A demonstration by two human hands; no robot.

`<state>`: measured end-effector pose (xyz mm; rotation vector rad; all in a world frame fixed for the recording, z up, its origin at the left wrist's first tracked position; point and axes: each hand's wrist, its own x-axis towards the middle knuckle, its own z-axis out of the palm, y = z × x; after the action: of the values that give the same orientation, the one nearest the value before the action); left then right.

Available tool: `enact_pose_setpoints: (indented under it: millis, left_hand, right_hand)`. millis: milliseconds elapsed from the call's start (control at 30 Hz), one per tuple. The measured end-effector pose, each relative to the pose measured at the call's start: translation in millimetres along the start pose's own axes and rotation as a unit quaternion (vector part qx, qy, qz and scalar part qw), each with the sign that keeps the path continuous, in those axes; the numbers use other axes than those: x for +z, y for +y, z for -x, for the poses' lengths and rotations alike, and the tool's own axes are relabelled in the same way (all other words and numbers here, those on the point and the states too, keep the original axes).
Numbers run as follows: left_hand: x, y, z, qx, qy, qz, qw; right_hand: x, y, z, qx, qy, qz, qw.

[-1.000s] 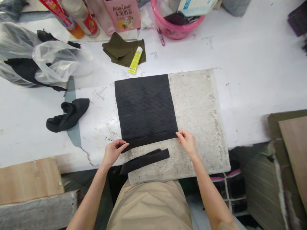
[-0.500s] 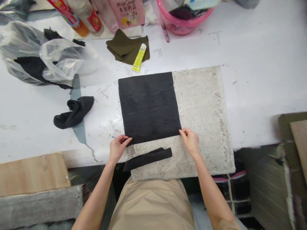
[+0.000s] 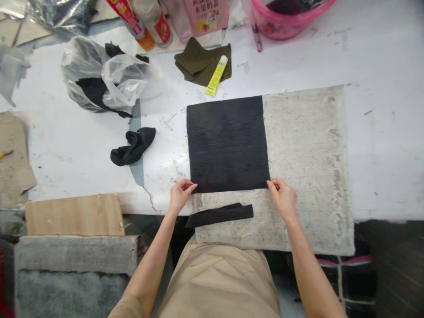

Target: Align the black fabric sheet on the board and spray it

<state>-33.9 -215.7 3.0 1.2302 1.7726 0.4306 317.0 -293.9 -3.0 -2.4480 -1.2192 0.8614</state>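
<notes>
A black ribbed fabric panel [image 3: 227, 143] lies flat on a worn, pale board [image 3: 308, 159]. My left hand [image 3: 181, 194] pinches the panel's near left corner between thumb and fingers. At the near right corner, my right hand [image 3: 282, 196] grips the same edge in a pinch. A narrow folded black strip [image 3: 221, 215] rests on the board just below the panel, its left end reaching past the board's edge. Off to the left, a crumpled black fabric piece [image 3: 132, 145] sits on the white table, partly over a grey-blue shape.
Behind the panel, a yellow tube [image 3: 217, 76] lies on olive fabric pieces [image 3: 198, 62]. A clear plastic bag with black scraps [image 3: 89, 90] stands at the back left. Bottles [image 3: 154, 22] and a pink basket [image 3: 291, 24] line the back. A wooden board [image 3: 76, 215] is at left front.
The camera view has shifted, so the table's contents appear farther right. Both hands keep pinching the panel's near corners, and its near edge now looks more level.
</notes>
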Motion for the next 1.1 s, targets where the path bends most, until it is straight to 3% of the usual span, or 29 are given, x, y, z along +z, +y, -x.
enact_pose_setpoints:
  millis: [233, 1100]
  left_hand:
    - [2.0, -7.2, -3.6, -0.013, 0.014, -0.005, 1.0]
    - [-3.9, -4.2, -5.3, -0.026, -0.041, 0.05, 0.998]
  right_hand:
    - [0.9, -0.7, -0.6, 0.007, 0.005, 0.011, 1.0]
    - [2.0, 0.0, 0.4, 0.005, 0.015, -0.006, 1.0]
